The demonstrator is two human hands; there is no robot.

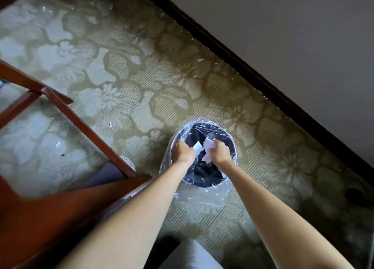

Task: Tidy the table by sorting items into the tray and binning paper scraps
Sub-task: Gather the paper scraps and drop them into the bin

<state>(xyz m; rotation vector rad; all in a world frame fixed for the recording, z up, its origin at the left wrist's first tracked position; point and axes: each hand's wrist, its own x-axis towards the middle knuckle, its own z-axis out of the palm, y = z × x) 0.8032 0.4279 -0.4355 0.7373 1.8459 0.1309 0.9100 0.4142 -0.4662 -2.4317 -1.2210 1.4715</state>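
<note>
Your two hands are stretched down side by side over the bin (234,147), which stands on the carpet (141,76) near the dark skirting board (242,66). Your left hand (183,151) is curled into a loose fist and pinches a piece of the paper scraps (198,147) at its inner edge. Your right hand (219,152) is curled too, its fingers closed round a crumpled white wad that sticks out above the knuckles. The scraps are plain white with torn, ragged edges, some flat and some creased, and they show up sharply against the bin's dark inside. One more white piece hangs lower in the gap between your hands. You cannot tell from here whether a finger holds it or whether it is loose. All of this paper is right above the bin's mouth, inside the line of its round rim. The bin is small and round, and it is lined with a clear plastic bag (202,198) that folds over the rim and spreads onto the carpet on the near side. The carpet is pale green with a large leaf pattern, and a few tiny white bits (110,124) lie on it to the left of the bin. A red-brown wooden frame (81,123) crosses the left side, close to your left forearm.
</note>
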